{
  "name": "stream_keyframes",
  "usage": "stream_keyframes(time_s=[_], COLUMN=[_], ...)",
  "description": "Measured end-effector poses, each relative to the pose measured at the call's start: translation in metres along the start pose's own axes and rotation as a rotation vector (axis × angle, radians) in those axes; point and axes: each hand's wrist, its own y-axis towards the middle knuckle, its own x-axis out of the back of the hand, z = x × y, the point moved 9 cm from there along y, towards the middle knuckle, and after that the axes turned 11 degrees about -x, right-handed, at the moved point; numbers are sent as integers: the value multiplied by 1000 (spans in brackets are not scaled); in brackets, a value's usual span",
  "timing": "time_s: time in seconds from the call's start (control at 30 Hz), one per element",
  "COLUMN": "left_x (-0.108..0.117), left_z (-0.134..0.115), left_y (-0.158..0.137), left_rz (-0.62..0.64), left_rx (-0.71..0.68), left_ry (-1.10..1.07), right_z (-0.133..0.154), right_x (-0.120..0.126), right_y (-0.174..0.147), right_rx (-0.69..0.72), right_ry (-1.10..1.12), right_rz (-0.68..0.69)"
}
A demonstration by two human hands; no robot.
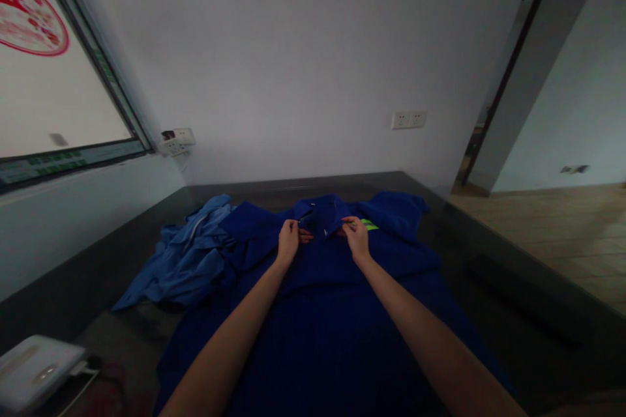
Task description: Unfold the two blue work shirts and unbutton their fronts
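- A dark blue garment [323, 313] lies spread flat on the dark surface [489, 254], its collar at the far end and its body running back under both forearms.
- The left hand [288, 240] is closed, pinching the cloth just left of the collar [320, 212].
- The right hand [357, 238] is closed too, pinching the fabric at the collar's right side, beside a small bright green patch [369, 225] (a label or a strip of trim, I cannot tell which).
- The two hands sit near each other, with the collar opening between them.
- One lighter blue garment [183, 257] lies crumpled to the left of the dark one, touching its edge.
- That makes two garments on the surface.
- One white device [36, 371] sits at the near left corner.
- Two groups of wall sockets [408, 119] show on the walls behind.
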Motion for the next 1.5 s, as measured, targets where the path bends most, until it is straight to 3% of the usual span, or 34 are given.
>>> stream_keyframes(time_s=[0.07,0.13,0.3,0.37,0.5,0.57,0.83,0.93,1.07,1.33,1.5], left_x=[6,8,-13,-22,-31,-33,-21,-19,-20,-26,-26], left_z=[-7,-19,-59,-60,-36,-29,-51,-52,-48,-59,-53], left_y=[2,3,-15,-26,-52,-62,-59,-58,-66,-84,-86], left_rz=[-38,-24,142,227,411,457,297,297,298,380,411], left_rx=[-53,-150,-436,-399,-169,-157,-265,-179,-72,-154,-154], left_ry=[-4,137,550,635,720,718,471,329,179,464,584], right_z=[3,11,27,30,39,42,78,82,75,72,65], right_x=[-3,-10,-34,-36,-32,-33,-37,-40,-35,-35,-36], right_y=[0,-3,-21,-24,-23,-23,-71,-90,-98,-111,-111], right_rx=[15,96,313,345,360,357,363,327,307,344,299], right_ry=[10,-46,-318,-368,-368,-376,-476,-546,-654,-920,-914], right_rz=[20,60,163,159,130,145,197,262,210,199,235])
